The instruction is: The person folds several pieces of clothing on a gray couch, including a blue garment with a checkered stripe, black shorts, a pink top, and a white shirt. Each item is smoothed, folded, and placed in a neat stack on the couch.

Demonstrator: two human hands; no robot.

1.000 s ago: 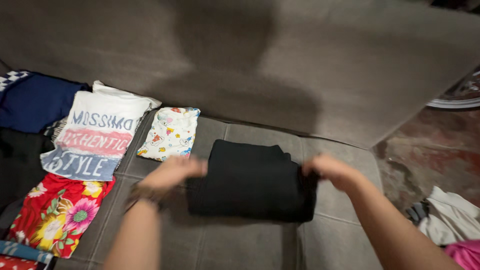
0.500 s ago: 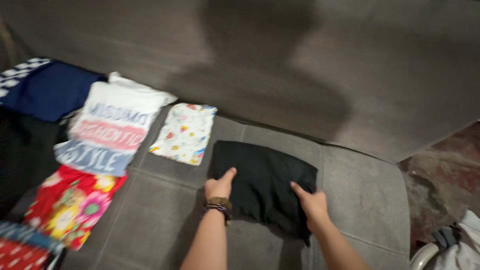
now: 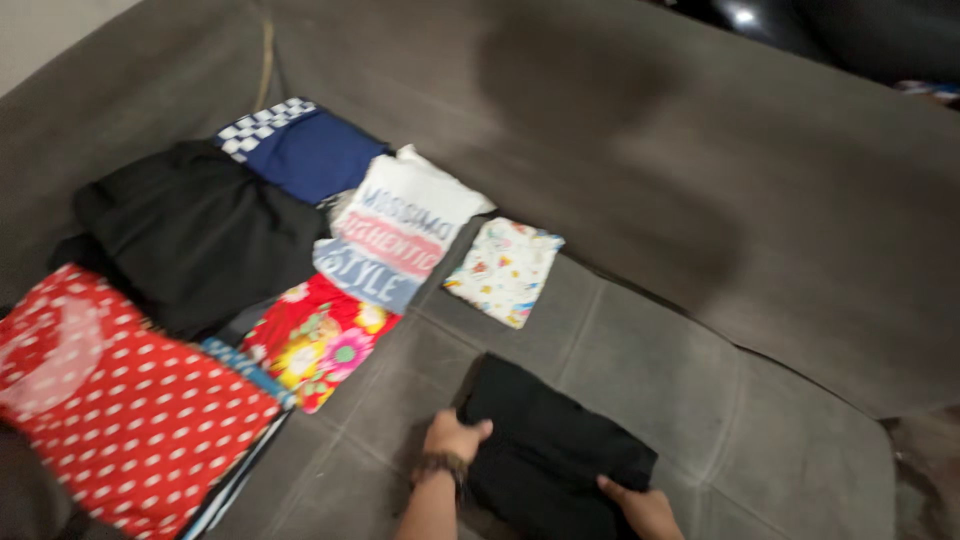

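A folded black garment (image 3: 550, 455) lies on the grey sofa seat (image 3: 660, 370) near the bottom of the view. My left hand (image 3: 452, 437) grips its left edge, a dark bracelet at the wrist. At the garment's lower right corner, my right hand (image 3: 645, 508) holds the cloth, partly cut off by the frame edge.
Folded clothes lie in rows to the left: a small white patterned piece (image 3: 507, 270), a white printed shirt (image 3: 398, 238), a navy piece with a checkered edge (image 3: 300, 150), a black one (image 3: 195, 230), a red floral one (image 3: 318, 340), a red polka-dot one (image 3: 130, 410). The sofa backrest (image 3: 620, 130) rises behind.
The view has swung left and up, showing more of the folded pile. Both hands stay on the black garment, now lower in the frame, with the fingers closed on its edges.
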